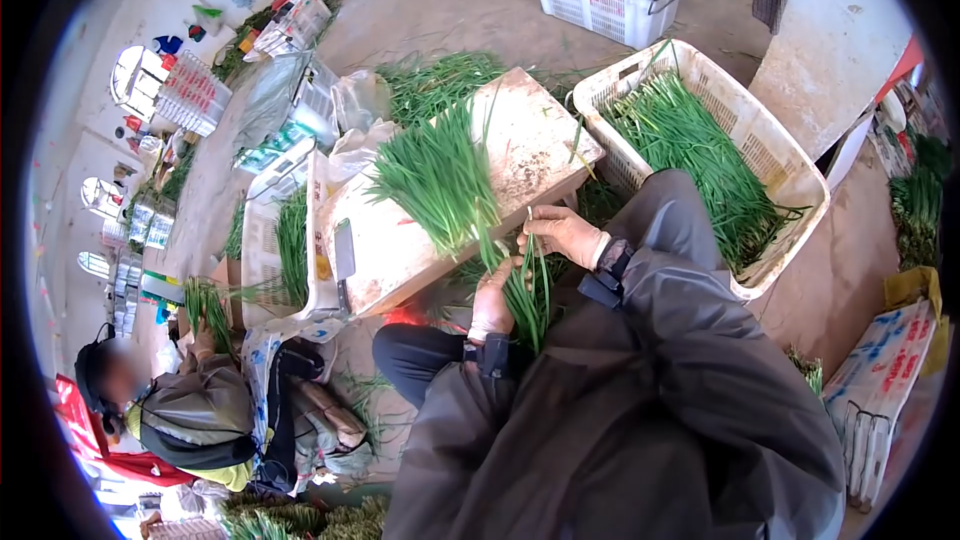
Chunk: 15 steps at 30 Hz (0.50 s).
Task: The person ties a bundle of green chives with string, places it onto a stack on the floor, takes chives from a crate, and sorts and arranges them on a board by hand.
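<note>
My left hand [492,304] is closed round a small bunch of long green chives [530,302], which hang down over my lap. My right hand [567,236] is just above it, thumb and fingers pinched on the pale end of a chive stalk. In front of both hands, a large heap of green chives [432,185] lies on a low, dirt-marked white board [535,145], its pale ends toward me. A knife [344,252] with a broad blade rests at the board's left side, apart from my hands.
Right of the board stands a white plastic crate [790,165] full of chives. Another crate [262,265] stands left. Stacked crates [600,5] are ahead. Loose greens [440,80] lie behind the board. A seated co-worker [195,405] at lower left holds greens.
</note>
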Motion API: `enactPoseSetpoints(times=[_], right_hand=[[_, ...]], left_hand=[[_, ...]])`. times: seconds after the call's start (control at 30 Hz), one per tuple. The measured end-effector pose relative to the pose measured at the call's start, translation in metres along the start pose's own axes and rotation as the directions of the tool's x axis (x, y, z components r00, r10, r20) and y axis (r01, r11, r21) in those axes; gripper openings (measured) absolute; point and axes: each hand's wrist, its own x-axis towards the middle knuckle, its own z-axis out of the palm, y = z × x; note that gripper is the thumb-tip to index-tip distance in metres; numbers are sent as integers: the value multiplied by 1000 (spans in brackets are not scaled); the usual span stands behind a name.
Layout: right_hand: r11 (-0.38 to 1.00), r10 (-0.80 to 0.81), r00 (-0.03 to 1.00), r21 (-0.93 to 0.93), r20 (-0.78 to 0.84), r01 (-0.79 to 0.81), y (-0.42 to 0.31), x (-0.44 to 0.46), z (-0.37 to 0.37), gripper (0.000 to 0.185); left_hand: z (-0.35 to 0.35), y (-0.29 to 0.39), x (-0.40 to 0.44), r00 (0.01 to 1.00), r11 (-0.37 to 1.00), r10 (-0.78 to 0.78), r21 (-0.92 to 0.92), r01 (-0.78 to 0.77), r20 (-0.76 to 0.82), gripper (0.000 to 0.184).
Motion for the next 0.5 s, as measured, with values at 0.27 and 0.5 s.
enactPoseSetpoints(times=[0.27,0.5], right_hand=[[880,-56,994,-474,-93,5,2,-6,3,13],[914,-33,993,-398,112,75,20,-6,12,14]], left_hand=[[-10,-2,3,999,996,36,89,-34,-22,24],[-6,-5,-1,993,979,35,194,-56,110,24]])
